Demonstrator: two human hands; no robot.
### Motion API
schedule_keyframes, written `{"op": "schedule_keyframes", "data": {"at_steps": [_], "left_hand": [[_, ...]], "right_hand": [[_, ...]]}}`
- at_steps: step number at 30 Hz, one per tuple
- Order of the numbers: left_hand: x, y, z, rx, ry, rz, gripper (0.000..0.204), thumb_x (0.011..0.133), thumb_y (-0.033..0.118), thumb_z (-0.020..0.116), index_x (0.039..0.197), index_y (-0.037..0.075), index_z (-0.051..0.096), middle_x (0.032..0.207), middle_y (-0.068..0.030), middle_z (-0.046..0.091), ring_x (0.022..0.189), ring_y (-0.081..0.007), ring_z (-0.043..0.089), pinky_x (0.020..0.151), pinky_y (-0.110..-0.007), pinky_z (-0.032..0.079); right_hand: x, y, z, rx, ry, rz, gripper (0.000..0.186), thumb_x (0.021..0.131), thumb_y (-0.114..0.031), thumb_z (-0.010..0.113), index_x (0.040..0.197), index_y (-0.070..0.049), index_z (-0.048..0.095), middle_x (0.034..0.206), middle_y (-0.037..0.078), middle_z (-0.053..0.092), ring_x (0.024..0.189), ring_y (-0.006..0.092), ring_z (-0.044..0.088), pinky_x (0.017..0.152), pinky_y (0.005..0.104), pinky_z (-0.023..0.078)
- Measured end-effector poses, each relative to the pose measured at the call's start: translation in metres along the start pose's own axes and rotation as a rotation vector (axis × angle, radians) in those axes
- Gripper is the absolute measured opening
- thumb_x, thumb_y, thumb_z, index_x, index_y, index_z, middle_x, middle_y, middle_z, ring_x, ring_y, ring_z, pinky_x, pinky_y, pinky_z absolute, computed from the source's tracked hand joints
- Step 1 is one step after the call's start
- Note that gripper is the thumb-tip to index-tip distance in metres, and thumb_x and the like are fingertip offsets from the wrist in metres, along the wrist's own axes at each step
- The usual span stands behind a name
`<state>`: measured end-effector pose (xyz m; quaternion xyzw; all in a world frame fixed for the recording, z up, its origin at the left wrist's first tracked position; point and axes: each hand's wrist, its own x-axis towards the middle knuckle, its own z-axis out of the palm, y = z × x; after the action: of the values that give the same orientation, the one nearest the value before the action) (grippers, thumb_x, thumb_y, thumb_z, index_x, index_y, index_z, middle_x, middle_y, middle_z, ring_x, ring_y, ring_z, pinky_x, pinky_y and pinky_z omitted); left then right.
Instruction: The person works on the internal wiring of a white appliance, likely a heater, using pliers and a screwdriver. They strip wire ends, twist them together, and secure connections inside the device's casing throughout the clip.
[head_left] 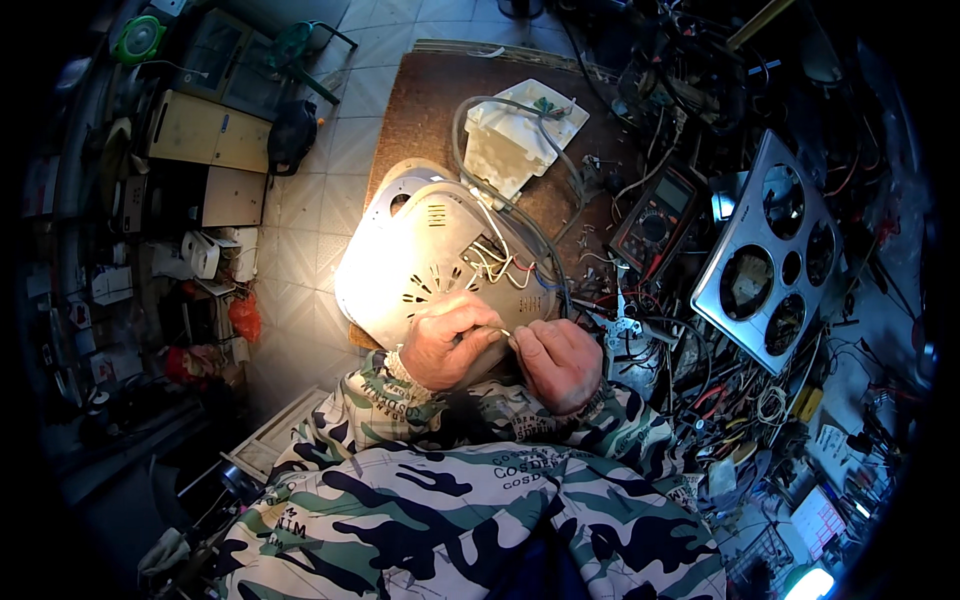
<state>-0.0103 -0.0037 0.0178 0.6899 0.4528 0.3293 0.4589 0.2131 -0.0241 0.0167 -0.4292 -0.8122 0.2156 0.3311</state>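
Note:
A round silvery appliance base lies upside down on a brown wooden board, brightly lit, with slots cut in its plate. White, yellow and blue wires spill from its right side. My left hand and my right hand meet at its near edge, both pinching a thin pale wire between their fingertips. A grey cable loops from the base up to a white plastic housing farther back.
A multimeter lies right of the board. A metal stove-top plate with round holes leans at the right. Tangled wires, pliers and small parts cover the bench. Boxes and clutter fill the tiled floor at left.

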Motion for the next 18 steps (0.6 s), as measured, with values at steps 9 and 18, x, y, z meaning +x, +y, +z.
{"op": "schedule_keyframes", "data": {"at_steps": [9,18], "left_hand": [[0.001,-0.002,0.004,0.003,0.030,0.019,0.015,0.085,0.004,0.080,0.098,0.002,0.074,0.090,-0.0129,0.071,0.081,-0.0322,0.070,0.073,-0.039,0.055],[0.004,0.002,0.003,-0.026,0.005,0.034,0.013,0.087,0.005,0.080,0.099,0.001,0.074,0.090,-0.0132,0.071,0.081,-0.0329,0.070,0.073,-0.039,0.055]], "right_hand": [[0.002,-0.024,-0.008,0.692,-0.153,0.779,0.008,0.098,-0.007,0.067,0.098,0.000,0.066,0.077,0.007,0.063,0.061,0.0170,0.059,0.056,0.0325,0.047],[-0.003,-0.015,0.006,0.303,0.019,0.343,0.013,0.096,-0.010,0.069,0.103,0.001,0.068,0.082,0.015,0.062,0.070,0.0287,0.065,0.061,0.0371,0.051]]}}
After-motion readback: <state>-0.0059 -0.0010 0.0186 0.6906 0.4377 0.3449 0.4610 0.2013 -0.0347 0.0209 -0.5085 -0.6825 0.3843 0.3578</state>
